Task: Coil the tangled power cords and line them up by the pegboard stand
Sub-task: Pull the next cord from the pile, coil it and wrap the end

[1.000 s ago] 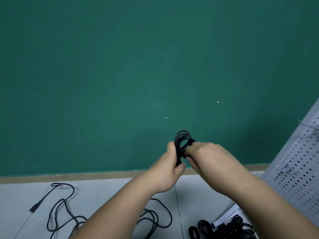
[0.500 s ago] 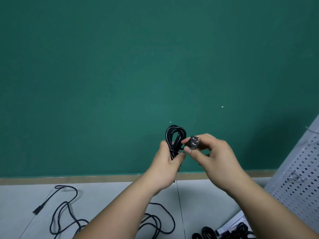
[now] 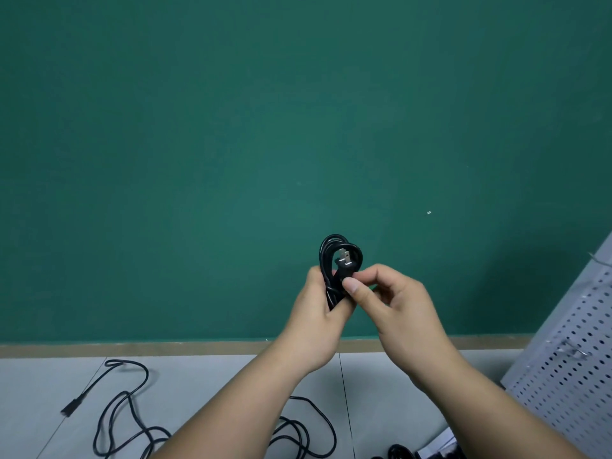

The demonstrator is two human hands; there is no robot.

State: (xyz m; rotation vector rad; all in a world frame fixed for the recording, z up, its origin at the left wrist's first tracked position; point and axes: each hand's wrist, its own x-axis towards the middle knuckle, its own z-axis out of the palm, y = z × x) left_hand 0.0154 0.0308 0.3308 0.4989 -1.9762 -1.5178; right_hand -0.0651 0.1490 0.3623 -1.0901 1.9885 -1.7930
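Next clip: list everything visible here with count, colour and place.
coiled cord: one, black, held up before the wall
plug: one, black with metal prongs, inside the coil's loop
loose cord: count unclear behind the arm, black, on the table left
more coils: cut off, black, bottom right edge
pegboard stand: one, pale grey, far right
table: one, light grey, bottom
wall: one, green, behind
left hand: one, grip round the coiled cord
right hand: one, pinches the plug

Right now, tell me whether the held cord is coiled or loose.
Coiled: the cord forms tight loops in the left hand; the right hand pinches its plug.
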